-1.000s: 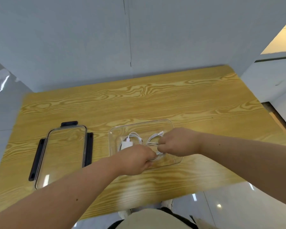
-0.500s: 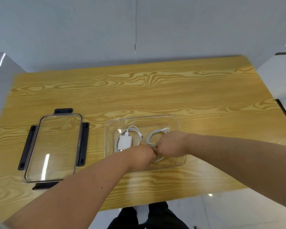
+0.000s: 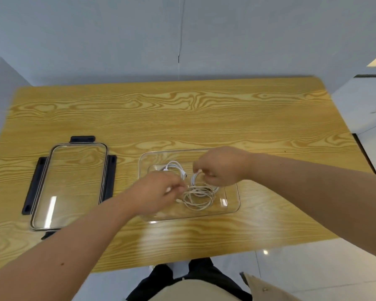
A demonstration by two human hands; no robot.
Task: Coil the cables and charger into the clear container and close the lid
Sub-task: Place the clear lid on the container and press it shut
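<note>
A clear container (image 3: 233, 203) sits on the wooden table in front of me. Inside it lie a loose coil of white cable (image 3: 199, 197) and a second white cable (image 3: 175, 167) at the back left. The charger is hidden behind my left hand. My left hand (image 3: 155, 192) hovers over the container's left half, pinching a white cable end between thumb and fingers. My right hand (image 3: 220, 166) is over the middle, fingers closed on a loop of the white cable. The clear lid (image 3: 70, 185) with black latches lies flat on the table to the left.
The wooden table (image 3: 204, 111) stretches far behind the container. Its near edge runs just below the container, with my legs and a pale floor beyond. A grey wall stands behind the table.
My hands have moved apart: the left slid left, the right lifted up and back. The coiled cable now shows between them. The camera view shifted closer.
</note>
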